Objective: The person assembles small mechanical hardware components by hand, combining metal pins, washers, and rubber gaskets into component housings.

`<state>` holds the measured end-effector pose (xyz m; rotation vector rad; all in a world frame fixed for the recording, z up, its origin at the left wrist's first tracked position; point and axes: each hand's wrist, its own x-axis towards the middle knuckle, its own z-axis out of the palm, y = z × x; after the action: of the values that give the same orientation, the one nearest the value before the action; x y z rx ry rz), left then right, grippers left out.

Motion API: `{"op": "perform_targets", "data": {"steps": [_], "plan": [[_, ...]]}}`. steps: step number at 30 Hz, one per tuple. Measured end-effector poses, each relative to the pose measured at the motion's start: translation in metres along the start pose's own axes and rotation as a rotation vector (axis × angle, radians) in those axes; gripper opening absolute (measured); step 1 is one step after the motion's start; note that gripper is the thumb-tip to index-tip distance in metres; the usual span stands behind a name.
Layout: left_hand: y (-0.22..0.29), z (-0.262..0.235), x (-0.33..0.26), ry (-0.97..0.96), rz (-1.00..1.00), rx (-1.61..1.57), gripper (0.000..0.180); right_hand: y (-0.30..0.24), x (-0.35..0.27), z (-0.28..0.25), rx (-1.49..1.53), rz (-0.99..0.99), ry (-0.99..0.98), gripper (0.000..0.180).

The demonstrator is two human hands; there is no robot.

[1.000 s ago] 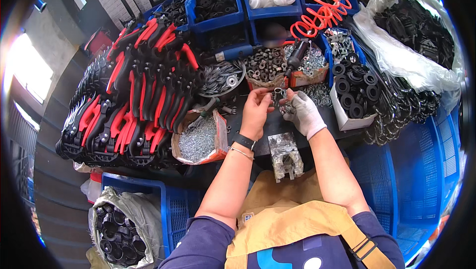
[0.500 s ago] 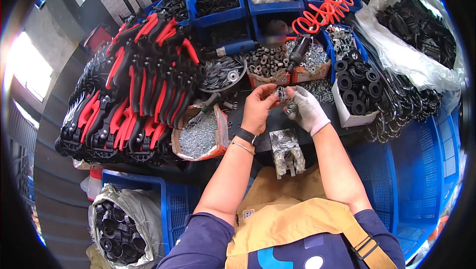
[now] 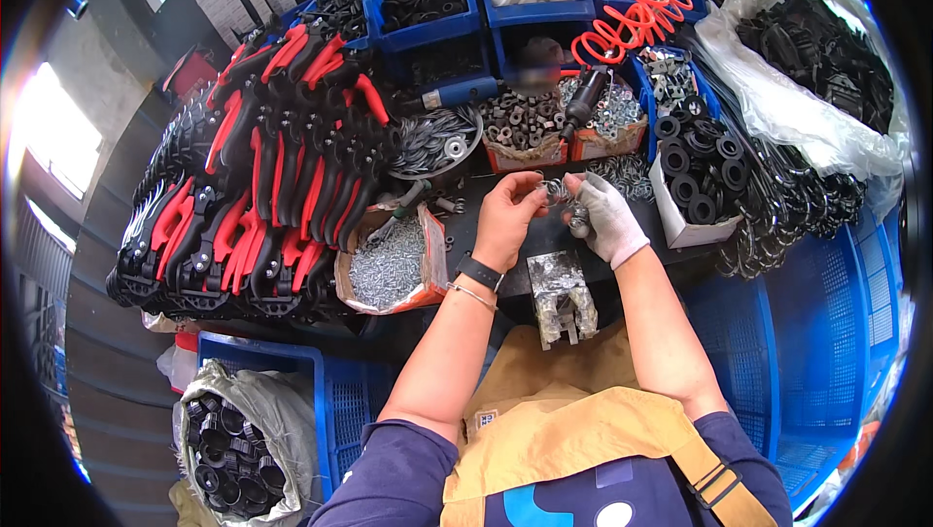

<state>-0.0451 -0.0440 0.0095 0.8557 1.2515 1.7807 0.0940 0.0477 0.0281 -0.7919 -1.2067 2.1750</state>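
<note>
My bare left hand [image 3: 509, 220], with a dark watch at its wrist, pinches one side of a small shiny metal part [image 3: 556, 190]. The thumb and fingers of my right hand [image 3: 609, 221], in a whitish glove, close on the part's other side. More small metal pieces [image 3: 579, 223] are tucked under the right hand's curled fingers; their exact kind is too small to make out. Both hands are raised over the black bench. Below them, at the bench's front edge, stands a worn metal fixture [image 3: 558, 279] with two prongs.
Red-and-black clamp-like tools [image 3: 272, 168] are heaped at left, beside a box of small rivets [image 3: 389, 265]. Boxes of nuts [image 3: 525, 124], a hanging black driver [image 3: 585, 98] and loose metal pieces [image 3: 622, 175] lie beyond my hands. Black rings [image 3: 695, 168] fill a box at right.
My fingers have shifted slightly around the small metal part, and the pieces under my right hand show a little more to the right. The surroundings are the same.
</note>
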Motion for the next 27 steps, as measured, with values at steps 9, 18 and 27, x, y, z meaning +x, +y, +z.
{"op": "perform_targets", "data": {"steps": [9,18,27], "plan": [[-0.005,0.003,-0.005,-0.021,0.118,-0.075,0.024,0.000,-0.005,0.003,0.027,0.081,-0.033,0.030],[-0.006,0.002,-0.007,-0.034,0.091,-0.040,0.022,-0.003,-0.006,-0.002,0.000,0.040,-0.100,0.026],[-0.001,0.008,-0.011,0.064,-0.008,0.155,0.012,0.000,-0.009,0.000,-0.039,-0.043,-0.043,0.024]]}}
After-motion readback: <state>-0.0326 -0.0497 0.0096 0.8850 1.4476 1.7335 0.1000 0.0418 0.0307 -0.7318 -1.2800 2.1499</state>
